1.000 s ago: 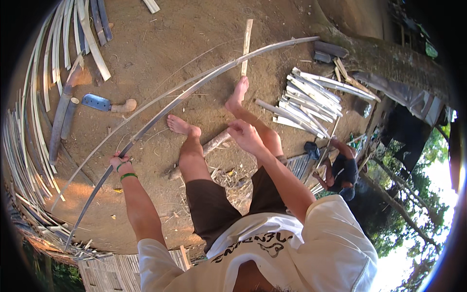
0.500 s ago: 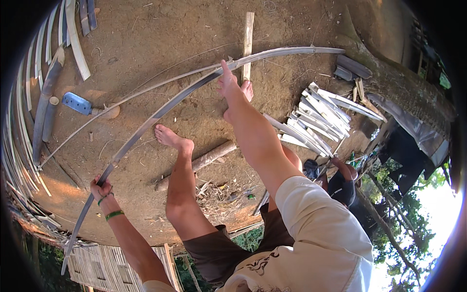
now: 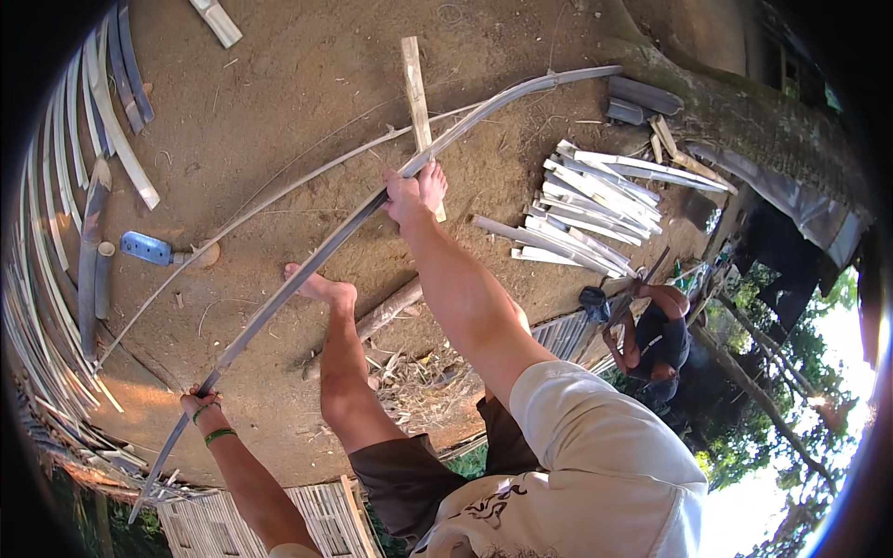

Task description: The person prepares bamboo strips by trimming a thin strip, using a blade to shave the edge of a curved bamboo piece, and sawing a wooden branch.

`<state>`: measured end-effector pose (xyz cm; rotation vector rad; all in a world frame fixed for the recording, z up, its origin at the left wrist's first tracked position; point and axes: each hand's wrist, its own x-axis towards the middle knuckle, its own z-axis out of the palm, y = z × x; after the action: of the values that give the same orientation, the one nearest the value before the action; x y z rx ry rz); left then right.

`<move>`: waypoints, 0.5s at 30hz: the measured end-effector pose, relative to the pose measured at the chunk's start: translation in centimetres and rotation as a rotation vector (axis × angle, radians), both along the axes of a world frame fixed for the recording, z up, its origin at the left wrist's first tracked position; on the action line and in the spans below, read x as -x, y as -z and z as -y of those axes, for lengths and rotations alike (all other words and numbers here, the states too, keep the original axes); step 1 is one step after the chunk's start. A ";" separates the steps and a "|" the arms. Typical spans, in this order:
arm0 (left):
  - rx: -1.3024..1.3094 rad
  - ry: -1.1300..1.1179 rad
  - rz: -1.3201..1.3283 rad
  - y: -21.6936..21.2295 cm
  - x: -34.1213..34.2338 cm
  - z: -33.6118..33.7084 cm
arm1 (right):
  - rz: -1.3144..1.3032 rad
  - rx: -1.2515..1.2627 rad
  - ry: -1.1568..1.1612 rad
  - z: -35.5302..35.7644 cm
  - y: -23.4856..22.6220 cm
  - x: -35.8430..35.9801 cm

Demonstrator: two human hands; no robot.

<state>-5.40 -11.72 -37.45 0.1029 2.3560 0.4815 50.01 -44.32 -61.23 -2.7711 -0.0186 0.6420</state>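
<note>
- Fisheye rim darkens the bamboo strip's (image 3: 307, 265) far ends.
- Left hand (image 3: 201, 406) clenched round its lower stretch; right hand (image 3: 403, 193) closed higher up.
- The strip arcs above the dirt floor (image 3: 279, 102).

grey bamboo strip (image 3: 307, 265); green wristband (image 3: 219, 434); blue cleaver blade (image 3: 146, 247); white shirt (image 3: 595, 484) with black pattern; brown shorts (image 3: 409, 479)

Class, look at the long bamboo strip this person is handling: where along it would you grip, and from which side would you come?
Grip the bamboo strip at two spread points, as the left hand does near the lower end and the right hand does further up. Come from above, fingers wrapped round its narrow width. It is long, thin and bowed, so one central hold would probably let the ends sag and whip.
</note>
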 end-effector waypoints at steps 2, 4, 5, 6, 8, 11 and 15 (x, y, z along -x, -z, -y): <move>0.081 0.059 -0.016 0.0 -6.4 0.0 | 0.167 0.130 -0.106 2.7 0.0 -0.3; 0.109 0.043 -0.022 -1.9 -5.4 1.0 | 0.003 -0.002 0.050 0.5 -2.9 0.4; 0.125 0.046 -0.029 -2.6 -4.8 1.4 | -0.143 -0.124 0.198 -1.1 -6.4 0.5; 0.018 0.006 -0.078 -2.7 -4.2 1.2 | -0.289 -0.246 0.348 -3.1 -10.7 0.0; 0.086 0.068 -0.025 -3.2 -4.8 0.1 | -0.405 -0.459 0.585 -2.8 -12.5 -0.6; 0.096 0.115 0.008 -4.3 -4.5 0.0 | -0.461 -0.551 0.691 -1.7 -14.6 -0.5; 0.050 0.075 -0.023 -6.1 -4.7 1.3 | -0.667 -0.456 0.827 -0.7 -16.6 -2.0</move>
<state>-0.73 -13.02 -31.35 0.1740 2.3753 0.3872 52.03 -43.60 -44.62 -1.7718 0.9264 1.0808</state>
